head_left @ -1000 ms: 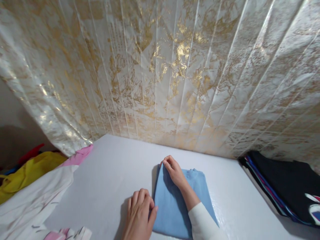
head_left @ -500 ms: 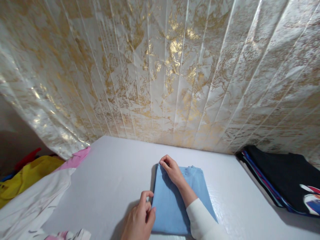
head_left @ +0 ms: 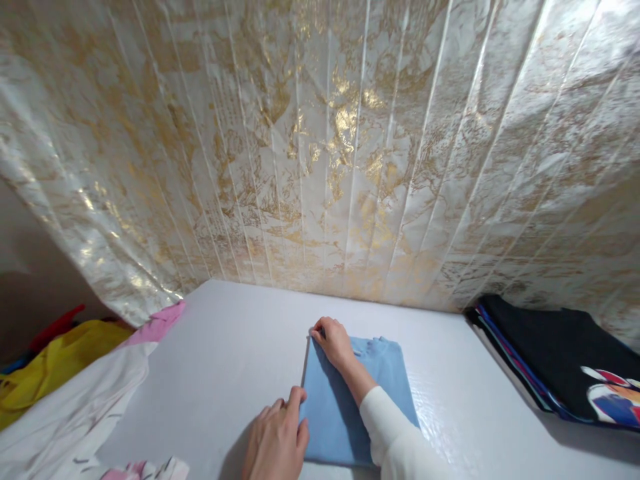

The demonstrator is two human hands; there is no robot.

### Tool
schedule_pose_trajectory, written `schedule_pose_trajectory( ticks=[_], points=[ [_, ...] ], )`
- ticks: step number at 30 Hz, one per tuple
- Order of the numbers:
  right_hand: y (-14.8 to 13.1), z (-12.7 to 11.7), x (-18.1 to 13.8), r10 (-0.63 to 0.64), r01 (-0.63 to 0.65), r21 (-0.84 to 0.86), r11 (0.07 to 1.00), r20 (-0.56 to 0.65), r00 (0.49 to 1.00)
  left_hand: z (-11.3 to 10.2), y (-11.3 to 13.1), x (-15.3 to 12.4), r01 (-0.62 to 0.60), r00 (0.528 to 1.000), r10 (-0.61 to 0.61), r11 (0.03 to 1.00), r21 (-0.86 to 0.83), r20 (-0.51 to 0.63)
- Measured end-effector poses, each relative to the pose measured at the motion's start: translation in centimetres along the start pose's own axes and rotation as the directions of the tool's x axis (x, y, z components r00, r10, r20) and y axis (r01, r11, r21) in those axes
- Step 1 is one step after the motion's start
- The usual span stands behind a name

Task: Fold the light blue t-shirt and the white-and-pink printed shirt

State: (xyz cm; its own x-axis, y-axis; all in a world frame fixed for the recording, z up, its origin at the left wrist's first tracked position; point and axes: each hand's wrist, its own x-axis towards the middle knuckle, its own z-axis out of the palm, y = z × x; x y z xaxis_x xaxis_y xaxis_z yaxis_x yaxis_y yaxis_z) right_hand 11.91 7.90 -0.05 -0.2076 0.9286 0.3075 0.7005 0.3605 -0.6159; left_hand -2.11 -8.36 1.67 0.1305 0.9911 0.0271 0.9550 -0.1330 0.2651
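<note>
A folded light blue garment (head_left: 345, 407) lies flat on the white table (head_left: 230, 360), near its front edge. My right hand (head_left: 331, 340) reaches across it in a white sleeve and pinches the far left corner of the fold, fingers closed on the cloth. At the garment's near left edge my left hand (head_left: 279, 440) rests, thumb and fingers pressed against the fabric there.
A stack of dark folded clothes (head_left: 555, 353) with a colourful print sits at the right. A heap of white, pink and yellow clothes (head_left: 75, 373) lies at the left. A gold-patterned white curtain (head_left: 330, 153) hangs right behind the table.
Both hands slid a little along the left edge of the blue garment and pressed it flatter; the left hand's fingers went from a pinch to lying on the edge. The view tilted slightly.
</note>
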Motion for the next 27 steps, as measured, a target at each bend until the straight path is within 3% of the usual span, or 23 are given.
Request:
schedule_pose_trajectory(
  ticks=[4,9,15,20,27],
  points=[
    [0.5,-3.2,-1.3,-0.008,0.006,-0.033,0.999,-0.047,0.999,-0.2,-0.3,0.1,-0.116,0.986,0.116,0.993,0.007,-0.121],
    [3.4,-6.3,-7.4,-0.063,0.037,-0.202,0.979,-0.128,0.990,0.5,1.1,2.9,-0.266,0.945,0.277,0.960,0.083,-0.172],
    [3.8,-5.4,-13.9,-0.013,0.014,-0.477,0.879,0.006,1.000,3.6,3.4,7.3,-0.284,0.935,0.313,0.943,0.173,-0.168],
    [3.1,-5.7,-14.3,0.079,-0.023,-0.507,0.862,0.090,0.993,4.3,3.1,7.7,-0.331,0.916,0.365,0.922,0.198,-0.167],
    [3.9,-5.0,-14.5,0.068,-0.041,-0.522,0.852,0.033,0.997,5.0,2.1,7.5,-0.319,0.922,0.343,0.936,0.146,-0.181]
  ],
)
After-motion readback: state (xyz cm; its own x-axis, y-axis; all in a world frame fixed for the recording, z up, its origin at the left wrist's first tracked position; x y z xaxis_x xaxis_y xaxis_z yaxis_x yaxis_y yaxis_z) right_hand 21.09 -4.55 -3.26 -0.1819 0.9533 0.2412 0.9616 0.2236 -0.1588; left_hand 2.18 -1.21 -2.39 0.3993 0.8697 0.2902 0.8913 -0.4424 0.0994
